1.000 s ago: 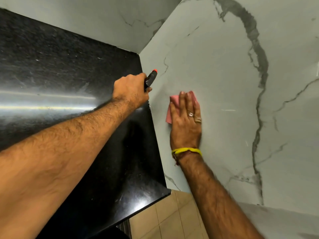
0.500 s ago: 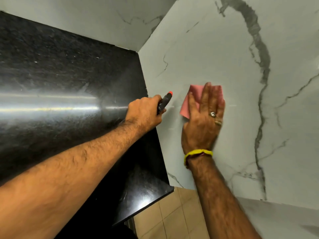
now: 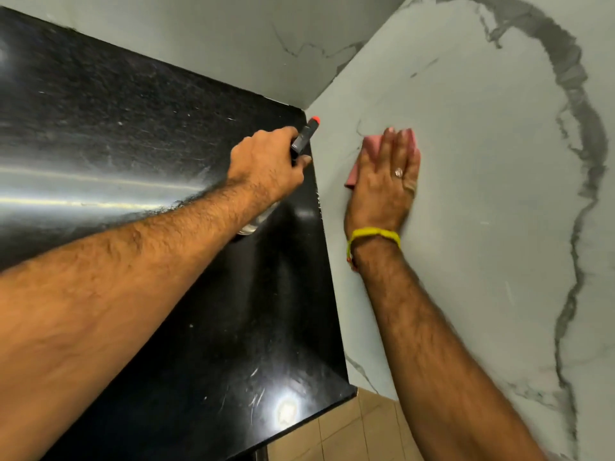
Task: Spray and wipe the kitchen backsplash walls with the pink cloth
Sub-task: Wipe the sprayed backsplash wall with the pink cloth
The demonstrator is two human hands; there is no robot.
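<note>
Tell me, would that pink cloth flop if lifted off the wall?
Probably floppy: the pink cloth lies flat against the marble wall only because the right hand presses it there. It looks thin, with a folded edge showing, so likely light. It would likely slide easily over the smooth wall.

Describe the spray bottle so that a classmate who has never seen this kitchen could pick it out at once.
Start at the black countertop, where it meets the marble backsplash wall in the corner. There the left hand grips the spray bottle. Its dark head with an orange nozzle tip sets it apart from the pink cloth beside it.
</note>
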